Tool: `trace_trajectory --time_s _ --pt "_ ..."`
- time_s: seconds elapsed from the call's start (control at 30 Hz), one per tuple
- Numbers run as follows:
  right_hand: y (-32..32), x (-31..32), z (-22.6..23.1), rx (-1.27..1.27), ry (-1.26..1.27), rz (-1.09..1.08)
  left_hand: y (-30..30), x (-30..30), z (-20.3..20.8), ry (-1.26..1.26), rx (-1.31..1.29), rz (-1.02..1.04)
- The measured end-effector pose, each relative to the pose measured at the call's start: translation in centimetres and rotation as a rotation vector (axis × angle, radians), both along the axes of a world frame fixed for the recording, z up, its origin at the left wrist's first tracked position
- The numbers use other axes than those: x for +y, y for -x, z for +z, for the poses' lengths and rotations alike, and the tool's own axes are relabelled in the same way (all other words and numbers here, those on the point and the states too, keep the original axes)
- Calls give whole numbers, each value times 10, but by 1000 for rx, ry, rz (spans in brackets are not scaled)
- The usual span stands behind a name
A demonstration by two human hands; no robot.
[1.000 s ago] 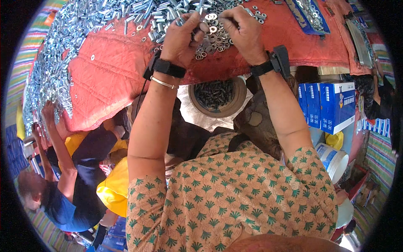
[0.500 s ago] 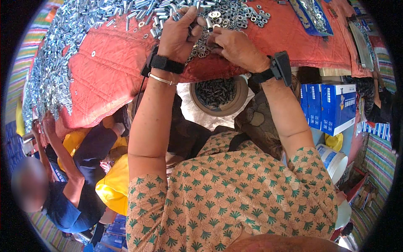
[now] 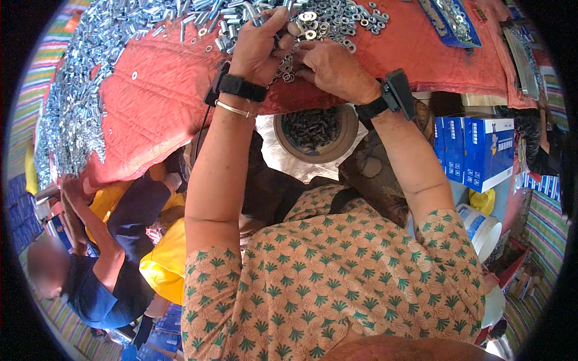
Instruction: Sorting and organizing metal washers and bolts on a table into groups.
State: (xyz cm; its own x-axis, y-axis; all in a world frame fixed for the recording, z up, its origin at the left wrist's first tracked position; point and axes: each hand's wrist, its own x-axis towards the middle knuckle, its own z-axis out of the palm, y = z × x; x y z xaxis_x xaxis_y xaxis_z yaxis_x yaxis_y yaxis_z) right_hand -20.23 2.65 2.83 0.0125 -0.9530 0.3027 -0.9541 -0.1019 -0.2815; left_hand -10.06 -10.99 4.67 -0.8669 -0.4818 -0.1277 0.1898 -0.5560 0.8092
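Both my hands work close together over a red quilted cover spread with loose shiny hardware. My left hand [image 3: 259, 51] is closed, thumb up and fingers curled inward; small silvery metal parts show around its fingertips, but what it grips is partly hidden. To its right, my right hand [image 3: 334, 69] has its fingers bent and drawn together beside the washers [image 3: 288, 73]; anything between the fingertips is hidden. Silvery metal sleeves [image 3: 227, 29] lie beyond my left hand. Steel nuts [image 3: 344, 24] are scattered beyond my right hand.
Below the cover's edge stands a round tub [image 3: 346, 141] holding dark metal pieces. A blue tray [image 3: 442, 33] of hardware lies at the far right. Blue boxes [image 3: 487, 153] and a white bucket [image 3: 481, 231] stand at right. Another person [image 3: 99, 283] works at the left edge.
My right hand has shifted slightly left and up, nearer my left hand. My left hand stays closed in nearly the same place. The other person's arms have moved slightly.
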Motion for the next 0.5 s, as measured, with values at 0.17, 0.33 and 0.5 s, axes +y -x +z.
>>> trace_trajectory --time_s 0.17,0.33,0.5 --pt "2 -4 -4 -44 -1 8 1 -7 -7 24 4 -10" --pt "-7 -1 5 79 -248 -134 -15 -11 -32 1510 -37 215" --pt "46 12 -32 140 -119 -101 55 -7 -62 1191 -248 238"
